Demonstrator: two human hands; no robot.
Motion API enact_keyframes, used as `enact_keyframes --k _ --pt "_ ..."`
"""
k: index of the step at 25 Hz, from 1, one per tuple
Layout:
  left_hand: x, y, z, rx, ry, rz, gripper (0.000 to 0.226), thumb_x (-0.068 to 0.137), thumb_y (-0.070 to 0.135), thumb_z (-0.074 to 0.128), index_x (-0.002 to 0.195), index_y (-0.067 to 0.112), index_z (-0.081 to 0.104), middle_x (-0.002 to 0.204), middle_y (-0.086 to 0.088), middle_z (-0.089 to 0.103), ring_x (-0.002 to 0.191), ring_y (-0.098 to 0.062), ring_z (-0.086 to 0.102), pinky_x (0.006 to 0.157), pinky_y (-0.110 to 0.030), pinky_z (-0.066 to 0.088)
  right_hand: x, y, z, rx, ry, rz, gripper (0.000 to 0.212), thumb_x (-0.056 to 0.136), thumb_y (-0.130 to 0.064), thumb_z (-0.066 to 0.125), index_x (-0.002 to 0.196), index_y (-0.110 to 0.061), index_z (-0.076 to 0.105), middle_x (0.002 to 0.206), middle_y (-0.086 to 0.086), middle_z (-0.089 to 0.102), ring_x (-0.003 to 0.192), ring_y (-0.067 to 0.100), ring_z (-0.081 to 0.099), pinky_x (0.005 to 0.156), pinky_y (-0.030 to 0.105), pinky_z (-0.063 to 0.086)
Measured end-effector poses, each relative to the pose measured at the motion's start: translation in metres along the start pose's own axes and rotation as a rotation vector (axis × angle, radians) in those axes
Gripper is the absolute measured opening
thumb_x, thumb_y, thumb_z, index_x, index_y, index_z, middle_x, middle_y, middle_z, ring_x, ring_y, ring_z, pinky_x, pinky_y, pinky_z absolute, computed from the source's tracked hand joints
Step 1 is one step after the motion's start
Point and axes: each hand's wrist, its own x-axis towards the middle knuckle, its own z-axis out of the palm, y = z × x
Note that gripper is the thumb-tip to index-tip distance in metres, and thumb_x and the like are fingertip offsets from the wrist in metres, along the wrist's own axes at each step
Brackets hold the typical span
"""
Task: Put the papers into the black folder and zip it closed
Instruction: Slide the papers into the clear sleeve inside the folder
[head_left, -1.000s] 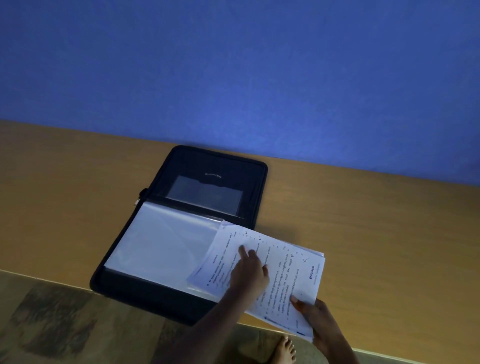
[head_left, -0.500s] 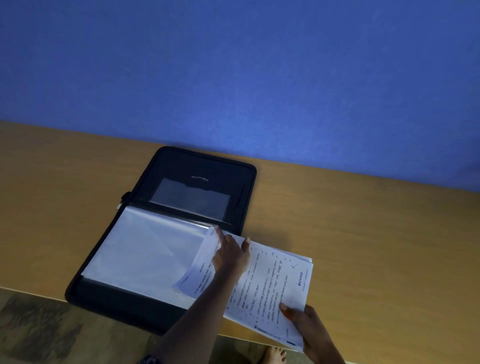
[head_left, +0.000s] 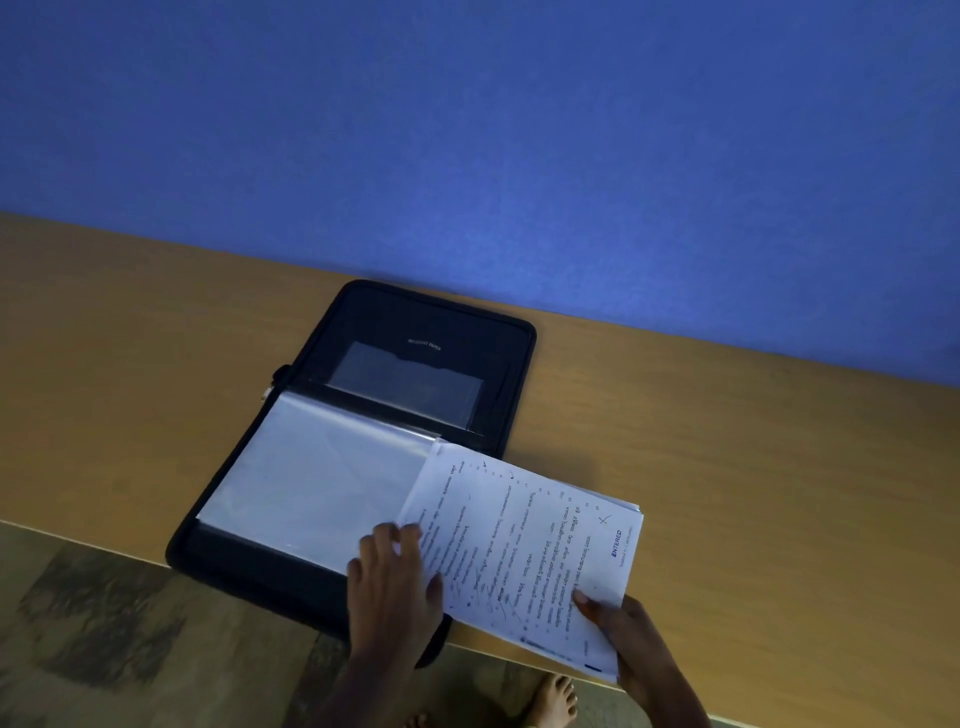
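Note:
The black folder (head_left: 441, 322) lies open on the wooden table (head_left: 753, 457), its clear plastic sleeve (head_left: 311, 473) spread over the near half. A stack of printed papers (head_left: 524, 540) lies slanted, its left end at the sleeve's right edge and its right end out over the table. My right hand (head_left: 628, 639) grips the stack's near right corner. My left hand (head_left: 389, 582) rests at the sleeve's near right edge, fingertips touching the papers' left edge. Whether those fingers pinch the sleeve is hidden.
A blue wall (head_left: 519, 130) rises straight behind the table. The table's front edge (head_left: 78, 538) runs under the folder's near side, which hangs slightly over it. Below lie a tiled floor (head_left: 130, 623) and bare feet (head_left: 550, 701).
My left hand has slid from the papers' top left corner toward me, down to the near right edge of the sleeve. The papers' left end now lies closer to the sleeve's opening.

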Motion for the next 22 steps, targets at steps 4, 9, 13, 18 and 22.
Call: enact_keyframes --k 4,9,13,18,22 --pt "-0.011 -0.02 -0.004 -0.013 -0.147 -0.077 0.032 0.088 0.053 0.05 0.104 0.025 0.047 0.1 0.007 0.061 0.093 -0.011 0.064 0.069 -0.023 0.049 -0.003 0.002 0.005 0.01 0.016 0.008 0.028 0.086 -0.001 0.069 0.112 0.001 0.062 0.109 0.02 0.071 0.098 0.04 0.068 0.084 0.058 0.056" --pt "-0.016 -0.012 -0.003 0.001 -0.204 -0.009 0.02 0.094 0.042 0.045 0.093 0.024 0.054 0.094 0.008 0.068 0.085 -0.008 0.067 0.071 -0.021 0.052 -0.008 0.006 0.013 0.032 0.021 0.005 0.023 0.084 -0.001 0.07 0.106 -0.001 0.065 0.103 0.017 0.073 0.094 0.038 0.07 0.073 0.049 0.06" --pt "-0.018 -0.005 -0.001 -0.035 -0.171 0.074 0.021 0.095 0.041 0.046 0.098 0.023 0.057 0.099 0.009 0.068 0.089 -0.006 0.066 0.069 -0.015 0.042 -0.008 0.007 0.019 0.027 0.04 0.007 0.023 0.087 -0.003 0.068 0.109 0.0 0.063 0.107 0.019 0.071 0.097 0.038 0.068 0.082 0.053 0.057" --pt "-0.017 -0.003 -0.006 -0.068 -0.144 0.107 0.028 0.095 0.046 0.045 0.107 0.023 0.057 0.107 0.01 0.067 0.095 -0.006 0.064 0.076 -0.014 0.044 -0.002 0.001 0.048 -0.019 0.019 0.0 0.027 0.087 -0.008 0.069 0.112 -0.001 0.063 0.113 0.019 0.069 0.105 0.039 0.065 0.095 0.06 0.05" --pt "-0.015 0.002 -0.014 -0.07 -0.139 0.128 0.023 0.095 0.046 0.045 0.099 0.024 0.053 0.1 0.009 0.065 0.086 -0.004 0.06 0.066 -0.014 0.033 0.007 -0.002 0.091 -0.06 0.0 -0.039 0.019 0.088 -0.008 0.068 0.106 -0.005 0.067 0.113 0.018 0.071 0.102 0.036 0.067 0.092 0.058 0.053"
